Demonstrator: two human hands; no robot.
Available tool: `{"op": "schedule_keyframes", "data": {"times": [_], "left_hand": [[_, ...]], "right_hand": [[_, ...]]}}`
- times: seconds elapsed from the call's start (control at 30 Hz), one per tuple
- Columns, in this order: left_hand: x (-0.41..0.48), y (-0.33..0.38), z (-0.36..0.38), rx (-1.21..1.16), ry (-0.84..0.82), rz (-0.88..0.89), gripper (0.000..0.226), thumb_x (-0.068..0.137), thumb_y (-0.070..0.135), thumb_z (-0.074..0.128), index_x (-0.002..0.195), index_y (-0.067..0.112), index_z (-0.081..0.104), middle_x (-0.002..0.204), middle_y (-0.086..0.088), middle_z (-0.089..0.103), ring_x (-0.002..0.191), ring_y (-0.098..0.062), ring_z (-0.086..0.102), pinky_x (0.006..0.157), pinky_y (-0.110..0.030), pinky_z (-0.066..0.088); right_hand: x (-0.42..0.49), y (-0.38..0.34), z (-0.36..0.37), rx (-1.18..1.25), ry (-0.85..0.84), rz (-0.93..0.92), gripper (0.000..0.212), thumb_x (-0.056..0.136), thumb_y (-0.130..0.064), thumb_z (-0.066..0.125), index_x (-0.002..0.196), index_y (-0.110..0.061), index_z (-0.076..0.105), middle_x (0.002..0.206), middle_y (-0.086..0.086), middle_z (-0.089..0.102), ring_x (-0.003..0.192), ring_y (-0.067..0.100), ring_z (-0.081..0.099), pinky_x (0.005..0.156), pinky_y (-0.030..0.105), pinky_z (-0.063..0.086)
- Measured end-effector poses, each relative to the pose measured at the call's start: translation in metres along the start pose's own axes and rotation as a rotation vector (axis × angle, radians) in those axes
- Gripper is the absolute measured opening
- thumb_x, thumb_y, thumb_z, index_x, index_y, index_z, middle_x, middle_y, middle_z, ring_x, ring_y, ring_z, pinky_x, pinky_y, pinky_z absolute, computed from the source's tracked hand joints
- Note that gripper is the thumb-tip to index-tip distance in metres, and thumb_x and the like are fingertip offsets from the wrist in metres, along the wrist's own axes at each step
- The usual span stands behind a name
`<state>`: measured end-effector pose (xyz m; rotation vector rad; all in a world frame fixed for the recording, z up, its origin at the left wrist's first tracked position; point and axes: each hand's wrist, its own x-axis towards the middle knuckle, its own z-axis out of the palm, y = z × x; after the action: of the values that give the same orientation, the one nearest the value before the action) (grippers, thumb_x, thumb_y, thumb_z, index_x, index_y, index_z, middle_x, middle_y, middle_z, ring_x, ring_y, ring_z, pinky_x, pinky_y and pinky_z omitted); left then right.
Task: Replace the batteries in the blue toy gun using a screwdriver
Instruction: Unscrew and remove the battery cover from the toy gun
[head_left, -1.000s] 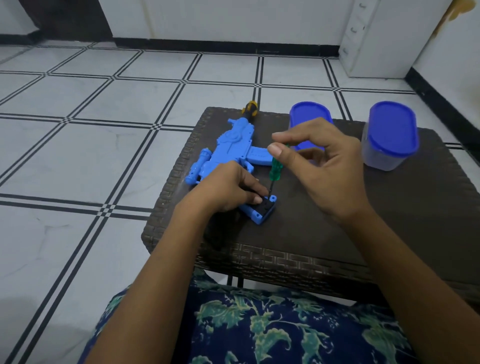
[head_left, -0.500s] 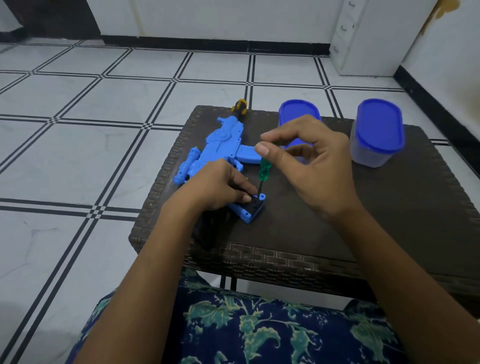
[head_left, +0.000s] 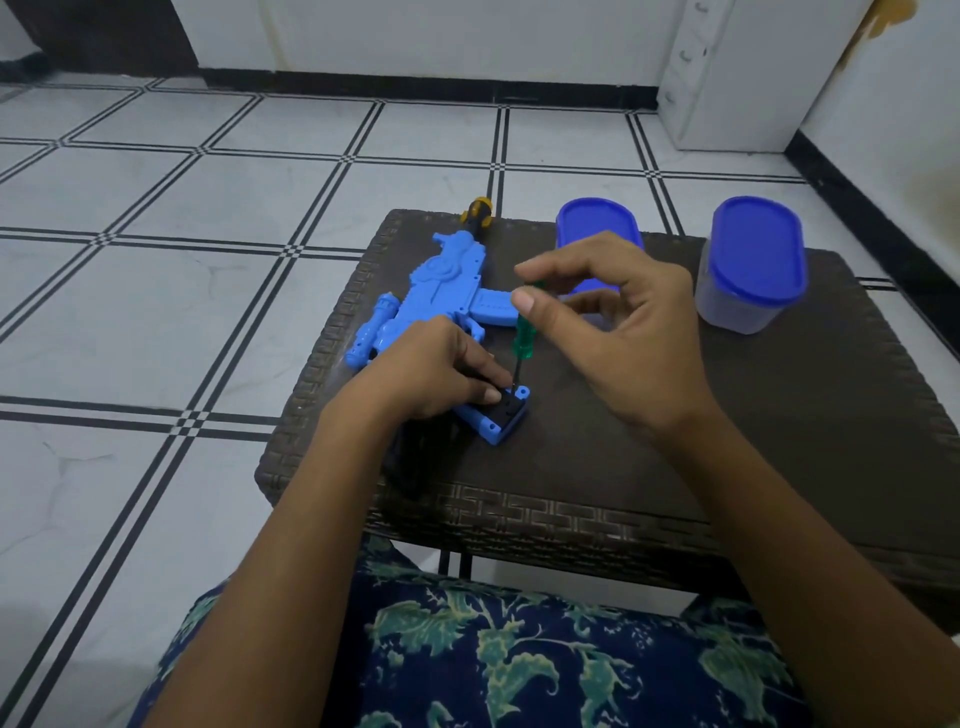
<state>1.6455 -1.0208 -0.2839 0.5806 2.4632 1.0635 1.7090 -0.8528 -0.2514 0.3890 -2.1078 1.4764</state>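
Observation:
The blue toy gun (head_left: 441, 296) lies on its side on the dark woven table (head_left: 675, 441), its grip end pointing toward me. My left hand (head_left: 431, 374) grips that grip end, fingertips on the black battery cover (head_left: 506, 410). My right hand (head_left: 613, 332) pinches the top of a green-handled screwdriver (head_left: 523, 338) between thumb and fingers. The screwdriver stands nearly upright, its tip on the cover near the blue corner.
A yellow-and-black tool handle (head_left: 478, 212) pokes out behind the gun at the table's far edge. Two clear containers with blue lids stand at the back: one (head_left: 597, 228) behind my right hand, one (head_left: 750, 265) at the right. Tiled floor surrounds the table.
My right thumb and fingers have shifted round the screwdriver's top; the tool stays upright on the cover. My left hand keeps its hold. The camera has shifted slightly.

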Motion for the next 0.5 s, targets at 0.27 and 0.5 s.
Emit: {"op": "schedule_keyframes", "data": {"times": [0.27, 0.5], "left_hand": [[0.0000, -0.0001, -0.0004, 0.013, -0.001, 0.002, 0.022, 0.074, 0.013, 0.079, 0.082, 0.033, 0.076, 0.096, 0.012, 0.073, 0.100, -0.005, 0.064, 0.099, -0.032, 0.048], [-0.0007, 0.0012, -0.0006, 0.002, -0.001, -0.003, 0.024, 0.074, 0.010, 0.079, 0.083, 0.032, 0.077, 0.099, 0.012, 0.073, 0.104, -0.003, 0.063, 0.100, -0.030, 0.047]], "right_hand": [[-0.0025, -0.0005, 0.0025, 0.018, 0.010, -0.017, 0.014, 0.079, -0.015, 0.079, 0.092, -0.014, 0.073, 0.094, 0.003, 0.065, 0.093, 0.017, 0.063, 0.068, 0.028, 0.054], [-0.0010, -0.0010, 0.0001, 0.060, 0.008, 0.032, 0.018, 0.086, 0.003, 0.064, 0.100, -0.005, 0.071, 0.095, 0.007, 0.073, 0.091, 0.016, 0.069, 0.075, 0.033, 0.058]]}}
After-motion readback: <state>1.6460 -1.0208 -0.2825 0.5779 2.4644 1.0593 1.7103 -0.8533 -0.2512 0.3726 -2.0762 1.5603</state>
